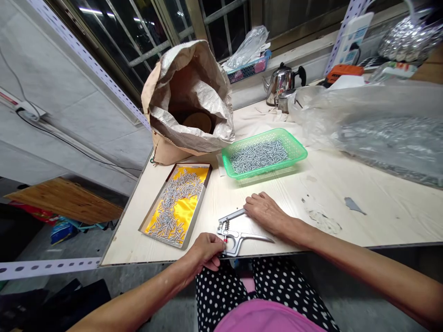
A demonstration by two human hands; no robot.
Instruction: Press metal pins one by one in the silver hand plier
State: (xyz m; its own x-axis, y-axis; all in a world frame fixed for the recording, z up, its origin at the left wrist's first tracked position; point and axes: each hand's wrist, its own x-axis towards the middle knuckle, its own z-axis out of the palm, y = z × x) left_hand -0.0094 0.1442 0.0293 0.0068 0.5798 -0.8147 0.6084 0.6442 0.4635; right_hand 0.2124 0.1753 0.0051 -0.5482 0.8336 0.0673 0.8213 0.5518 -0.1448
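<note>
A metal hand press tool (pixel 238 233) lies at the table's front edge. My left hand (pixel 206 251) is pinched at the tool's jaw, fingers closed on a tiny part that I cannot make out. My right hand (pixel 265 212) rests palm down on the tool's upper handle, fingers curled over it. To the left lies a shallow tray (pixel 204 190) lined with yellow cloth and strewn with small metal pieces. Behind the tool stands a green plastic basket (pixel 299 152) full of the same metal pieces.
A large open paper sack (pixel 188 99) stands at the back left. A clear plastic bag of metal pieces (pixel 380 124) covers the right of the table. A steel kettle (pixel 282 83) stands by the window sill. My polka-dot lap (pixel 242 295) is below the table edge.
</note>
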